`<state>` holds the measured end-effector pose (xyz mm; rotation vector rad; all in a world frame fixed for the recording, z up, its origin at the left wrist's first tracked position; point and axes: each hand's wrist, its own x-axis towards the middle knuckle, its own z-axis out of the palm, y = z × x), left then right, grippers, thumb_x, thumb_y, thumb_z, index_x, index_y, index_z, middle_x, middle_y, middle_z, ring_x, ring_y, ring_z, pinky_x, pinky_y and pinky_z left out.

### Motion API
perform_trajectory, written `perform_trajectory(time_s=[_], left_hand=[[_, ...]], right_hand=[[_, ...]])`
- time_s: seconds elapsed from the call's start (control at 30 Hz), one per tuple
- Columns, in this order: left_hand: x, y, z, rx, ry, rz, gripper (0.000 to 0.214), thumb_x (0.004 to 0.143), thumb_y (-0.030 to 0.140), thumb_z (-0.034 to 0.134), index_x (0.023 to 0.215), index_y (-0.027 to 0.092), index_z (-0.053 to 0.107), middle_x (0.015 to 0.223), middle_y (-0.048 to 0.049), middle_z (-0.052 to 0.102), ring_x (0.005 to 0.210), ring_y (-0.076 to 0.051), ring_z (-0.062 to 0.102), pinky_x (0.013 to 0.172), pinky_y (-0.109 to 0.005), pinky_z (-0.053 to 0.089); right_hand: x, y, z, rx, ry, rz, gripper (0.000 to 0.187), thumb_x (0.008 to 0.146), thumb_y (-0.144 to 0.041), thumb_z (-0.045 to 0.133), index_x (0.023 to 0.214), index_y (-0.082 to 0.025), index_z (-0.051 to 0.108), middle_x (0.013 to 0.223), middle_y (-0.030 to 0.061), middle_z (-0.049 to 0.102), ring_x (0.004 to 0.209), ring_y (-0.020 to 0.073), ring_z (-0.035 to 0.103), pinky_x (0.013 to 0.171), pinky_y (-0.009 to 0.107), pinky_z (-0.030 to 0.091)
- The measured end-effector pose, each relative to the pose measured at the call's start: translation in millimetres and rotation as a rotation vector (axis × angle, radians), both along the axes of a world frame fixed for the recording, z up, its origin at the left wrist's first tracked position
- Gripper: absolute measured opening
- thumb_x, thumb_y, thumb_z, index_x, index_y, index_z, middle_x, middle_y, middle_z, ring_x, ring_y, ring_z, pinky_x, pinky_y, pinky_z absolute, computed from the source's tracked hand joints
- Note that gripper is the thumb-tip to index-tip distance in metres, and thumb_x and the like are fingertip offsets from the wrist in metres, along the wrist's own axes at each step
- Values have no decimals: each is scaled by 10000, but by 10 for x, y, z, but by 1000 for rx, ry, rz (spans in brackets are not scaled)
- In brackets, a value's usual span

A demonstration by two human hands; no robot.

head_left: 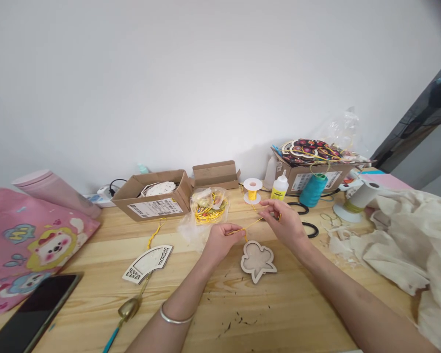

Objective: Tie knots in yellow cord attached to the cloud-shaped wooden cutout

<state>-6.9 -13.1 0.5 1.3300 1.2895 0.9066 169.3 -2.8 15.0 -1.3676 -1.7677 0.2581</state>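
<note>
My left hand pinches a yellow cord between thumb and fingertips. The same cord runs taut across to my right hand, whose fingers are closed on it. Just below hangs or lies a flower-shaped wooden pendant, tied at its top to the cord; whether it touches the table I cannot tell. Behind my hands stands a white spool wound with yellow cord. Scissors with black handles lie beside my right hand, their blades hidden by it. A white glue bottle is upright behind it.
On the left are a fan-shaped wooden pendant, a phone and a pink bag. Cardboard boxes and a plastic bag of cords stand toward the wall. To the right are a teal thread cone and cream cloth.
</note>
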Motion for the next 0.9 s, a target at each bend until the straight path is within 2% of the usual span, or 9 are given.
perform_trajectory(time_s=[0.1,0.2,0.3,0.4,0.5,0.57,0.67,0.9], left_hand=[[4,-3,17,-1,17,15,236,550,312,620,697,128,636,648,-21,638,560,-114,524,543,-211,381],[3,-7,35,32,9,-28,217,574,296,600,708,129,641,676,-27,645,601,-127,539,571,-217,391],[-3,-5,34,69,-15,-64,205,591,276,586,724,132,644,718,-33,650,654,-138,549,608,-220,400],[-6,-1,22,69,6,-51,215,589,286,588,723,126,643,704,-36,649,639,-137,547,593,-218,400],[-2,2,16,57,29,-53,226,589,299,587,725,128,644,692,-35,648,622,-134,543,577,-217,398],[0,4,14,54,23,-50,224,584,299,590,719,130,643,697,-34,647,625,-134,543,579,-218,399],[1,6,7,53,25,-36,214,576,301,596,697,132,641,682,-29,644,613,-130,539,569,-216,397],[5,-4,29,46,10,-35,203,576,299,594,681,131,635,665,-28,638,600,-130,537,568,-223,402]], right_hand=[[-38,-38,36,156,-95,45,188,743,-258,470,894,-183,553,782,42,592,769,166,485,689,293,369],[-124,-87,25,217,-210,204,203,730,-291,494,889,-199,579,906,53,579,858,176,469,770,321,339],[-190,-111,-25,147,-327,330,161,738,-282,492,840,-223,602,810,25,609,786,153,494,818,344,299],[-196,-101,-77,96,-369,335,143,756,-242,473,782,-228,613,681,1,613,687,122,507,853,365,251],[-176,-91,-103,72,-356,326,162,761,-210,456,745,-218,617,630,4,600,648,113,502,798,328,296],[-172,-95,-106,39,-313,329,170,757,-189,447,742,-201,616,629,12,596,630,111,499,690,264,347],[-178,-113,-87,-37,-246,313,169,737,-161,450,724,-181,618,642,18,591,600,102,498,544,203,346],[-196,-133,-40,-147,-99,288,174,704,-154,439,669,-157,610,621,11,569,552,89,473,494,188,340]])
